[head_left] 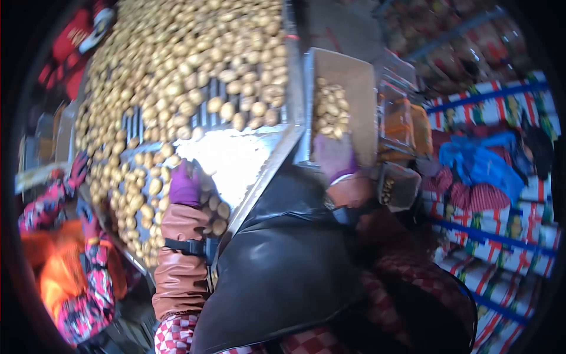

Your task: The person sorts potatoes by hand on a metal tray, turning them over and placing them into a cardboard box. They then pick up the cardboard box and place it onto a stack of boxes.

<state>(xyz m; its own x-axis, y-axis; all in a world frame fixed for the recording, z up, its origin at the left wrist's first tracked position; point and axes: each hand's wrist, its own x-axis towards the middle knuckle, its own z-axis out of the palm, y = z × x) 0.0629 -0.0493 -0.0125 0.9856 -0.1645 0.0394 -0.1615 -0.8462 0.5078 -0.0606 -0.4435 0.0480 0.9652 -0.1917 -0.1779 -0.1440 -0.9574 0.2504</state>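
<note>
My left hand [185,184], in a purple glove, rests at the near part of a sorting table [233,162] covered with small round potatoes [194,53]. Its fingers are partly spread, beside a bare shiny metal patch, and more potatoes [215,212] lie by the wrist. My right hand [335,156], also purple-gloved and blurred, reaches over the near end of an open cardboard box [361,88]. Loosely stretched fingers point toward a pile of potatoes [332,109] inside it. Nothing shows gripped in either hand.
At the left, a person in an orange vest [65,265] works at the table edge; another in red [71,47] stands farther up. Plastic crates [395,118] and a small bin [400,186] sit right of the box. Stacked printed cartons [501,248] carry a blue jacket [480,159].
</note>
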